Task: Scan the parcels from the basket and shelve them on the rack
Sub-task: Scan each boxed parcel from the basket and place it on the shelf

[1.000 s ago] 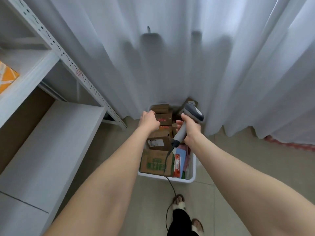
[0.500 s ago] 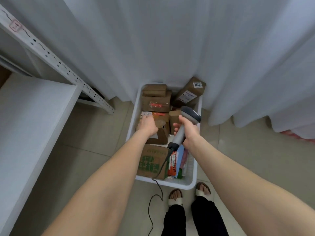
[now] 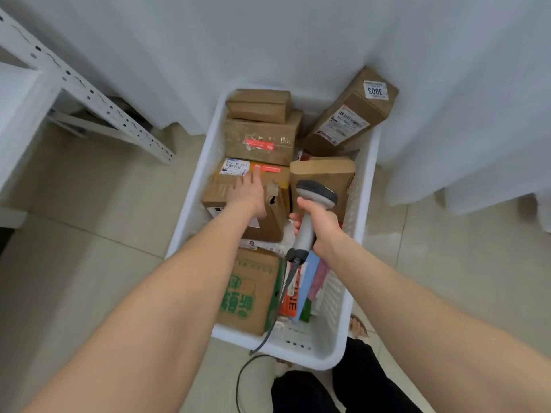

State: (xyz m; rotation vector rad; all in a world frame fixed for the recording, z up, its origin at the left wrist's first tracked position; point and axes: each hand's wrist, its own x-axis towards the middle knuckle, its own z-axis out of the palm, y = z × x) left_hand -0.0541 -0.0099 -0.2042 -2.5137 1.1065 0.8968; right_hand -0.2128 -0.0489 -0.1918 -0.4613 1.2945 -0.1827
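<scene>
White curtain hangs to the pale tiled floor, and against it sits the white basket, crammed with parcels. Our left grip lies open, fingers straight and flat on a brown parcel in the middle of the basket; the fingertips reach its white label and red sticker. We pinch nothing there, only touch the top face.

Just to the right, our right grip is wrapped tight round the handle of a grey barcode scanner, whose head faces away from us over a kraft parcel. Its cable trails over the near rim and loops on the floor.

Beyond our left grip two brown boxes are stacked, a small box on a taped box. A tall carton marked 3003 leans in the far right corner. Nearest us stands a box with green print, with thin orange, blue and pink packets on edge beside it.

Well to the left stands the white rack. Our black trouser legs show at the bottom.
</scene>
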